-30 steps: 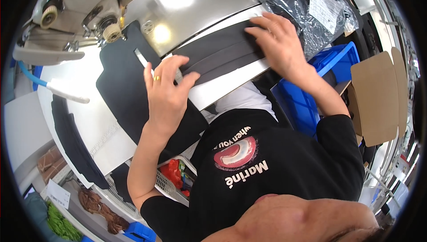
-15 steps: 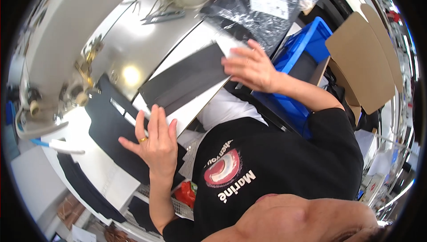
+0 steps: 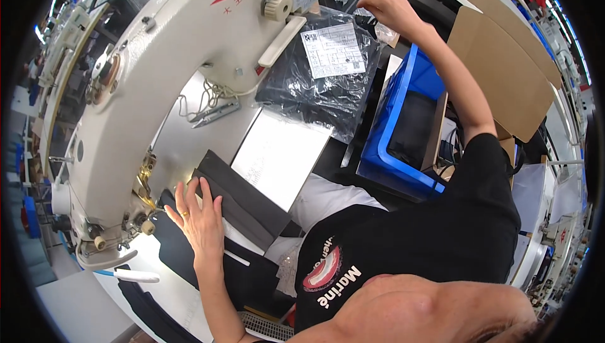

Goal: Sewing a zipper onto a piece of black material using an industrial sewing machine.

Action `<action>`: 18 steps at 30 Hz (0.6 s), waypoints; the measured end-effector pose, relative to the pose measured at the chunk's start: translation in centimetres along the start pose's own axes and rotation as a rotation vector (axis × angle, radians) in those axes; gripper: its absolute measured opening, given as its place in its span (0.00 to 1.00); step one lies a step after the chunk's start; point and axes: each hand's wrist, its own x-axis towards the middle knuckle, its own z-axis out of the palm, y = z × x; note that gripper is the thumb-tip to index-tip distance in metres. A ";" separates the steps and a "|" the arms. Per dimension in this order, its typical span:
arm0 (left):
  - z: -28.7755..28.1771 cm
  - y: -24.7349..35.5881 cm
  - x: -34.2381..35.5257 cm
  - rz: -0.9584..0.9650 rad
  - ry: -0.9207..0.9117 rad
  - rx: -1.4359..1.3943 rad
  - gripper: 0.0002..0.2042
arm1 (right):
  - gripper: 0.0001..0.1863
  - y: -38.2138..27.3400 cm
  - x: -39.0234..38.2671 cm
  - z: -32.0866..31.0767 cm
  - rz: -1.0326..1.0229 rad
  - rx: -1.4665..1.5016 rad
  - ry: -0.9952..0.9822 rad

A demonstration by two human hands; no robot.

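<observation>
Since half a second ago the right hand [image 3: 391,8] has left the dark fabric strip [image 3: 242,199] and stretched far out past the plastic-wrapped dark bundle [image 3: 324,72], where its fingers pinch at a small clear packet [image 3: 383,29]. Meanwhile the left hand [image 3: 200,220] stays open and flat, palm down on the strip just beside the sewing machine [image 3: 157,85], probably pinning it so it does not slide off the worktop [image 3: 189,135]. That strip lies in front of the machine's needle end, its long axis running diagonally from the machine's base toward the person's chest. A blue bin [image 3: 394,148] sits to the right of the machine.
</observation>
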 end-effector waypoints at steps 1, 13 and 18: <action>0.1 -0.3 0.0 0.011 -0.020 0.003 0.24 | 0.07 2.5 1.0 1.4 -0.059 -0.017 -0.049; -1.1 0.6 -1.7 -0.066 -0.057 -0.152 0.26 | 0.20 0.6 5.3 -13.1 0.461 0.464 -0.406; -0.5 0.5 -1.8 -0.044 0.076 -0.142 0.24 | 0.08 -14.9 4.8 -9.2 0.409 1.200 -0.533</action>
